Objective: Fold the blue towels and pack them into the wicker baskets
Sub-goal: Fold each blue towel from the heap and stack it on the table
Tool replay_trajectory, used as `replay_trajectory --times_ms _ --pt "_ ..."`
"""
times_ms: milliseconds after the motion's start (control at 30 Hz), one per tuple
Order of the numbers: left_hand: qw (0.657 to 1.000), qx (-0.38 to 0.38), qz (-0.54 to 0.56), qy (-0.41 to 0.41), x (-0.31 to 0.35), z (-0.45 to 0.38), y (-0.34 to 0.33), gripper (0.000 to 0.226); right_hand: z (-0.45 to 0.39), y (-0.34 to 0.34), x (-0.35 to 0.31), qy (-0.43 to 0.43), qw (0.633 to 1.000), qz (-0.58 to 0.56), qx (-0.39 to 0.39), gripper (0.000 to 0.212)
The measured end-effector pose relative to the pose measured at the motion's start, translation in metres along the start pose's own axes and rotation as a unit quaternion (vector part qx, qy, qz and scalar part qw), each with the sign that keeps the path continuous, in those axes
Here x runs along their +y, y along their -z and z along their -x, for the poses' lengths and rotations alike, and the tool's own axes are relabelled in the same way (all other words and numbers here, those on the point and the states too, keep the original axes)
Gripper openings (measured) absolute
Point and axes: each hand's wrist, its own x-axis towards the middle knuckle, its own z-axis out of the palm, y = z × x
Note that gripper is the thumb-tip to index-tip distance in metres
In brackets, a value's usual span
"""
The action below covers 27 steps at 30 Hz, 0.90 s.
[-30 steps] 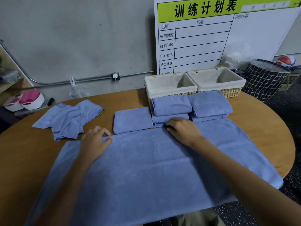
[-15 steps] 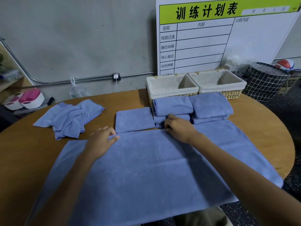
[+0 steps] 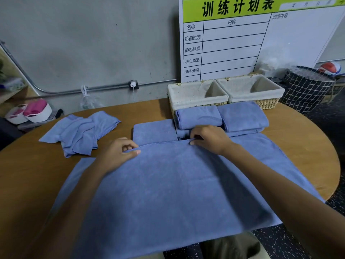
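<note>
A large blue towel [image 3: 173,193] lies spread flat over the round wooden table [image 3: 308,139], its near edge hanging off the front. My left hand [image 3: 119,154] pinches the towel's far edge left of centre. My right hand [image 3: 209,139] pinches the same edge right of centre. Just beyond that edge lie folded blue towels: one flat square [image 3: 155,130] and two stacks [image 3: 198,116] [image 3: 242,116]. Behind the stacks stand two cloth-lined wicker baskets [image 3: 188,101] [image 3: 268,101] with nothing inside them. A crumpled pile of blue towels [image 3: 80,131] lies at the far left.
A large white board with a green header [image 3: 242,34] leans on the wall behind the baskets. A black grid-pattern hamper [image 3: 308,90] stands on the floor at the right. Pink and white tubs [image 3: 31,113] sit on the floor at the left.
Both hands slid a little along the towel's far edge and went from resting on it to pinching it between thumb and fingers. The edge is lifted slightly at each hand.
</note>
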Motion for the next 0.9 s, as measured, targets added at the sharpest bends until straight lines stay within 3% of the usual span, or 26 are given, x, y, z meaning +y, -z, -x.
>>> replay_trajectory --times_ms 133,267,367,567,733,833,900 --pt "0.999 0.032 0.01 -0.026 0.002 -0.001 -0.013 0.009 0.005 -0.003 0.003 -0.004 1.0 0.015 0.016 0.027" --pt "0.997 0.009 -0.026 -0.072 -0.001 -0.006 -0.024 0.008 0.012 -0.007 0.005 -0.011 0.999 0.04 0.0 0.034" --pt "0.993 0.015 -0.055 -0.099 -0.003 -0.007 -0.022 0.002 0.017 -0.003 0.016 -0.005 0.998 0.053 -0.015 0.034" --pt "0.987 0.037 -0.069 -0.138 0.006 -0.002 0.0 0.012 0.03 0.007 0.034 0.002 0.999 0.037 -0.003 0.034" --pt "0.968 0.083 -0.12 -0.203 0.027 0.037 0.015 0.025 0.066 0.021 0.024 0.142 0.971 0.063 0.183 0.037" --pt "0.939 0.095 -0.176 -0.28 0.024 0.078 -0.002 0.033 0.107 0.021 0.009 0.213 0.948 0.084 0.221 0.03" --pt "0.932 0.08 -0.186 -0.3 0.012 0.097 -0.022 0.038 0.128 0.006 0.009 0.244 0.944 0.095 0.199 0.034"
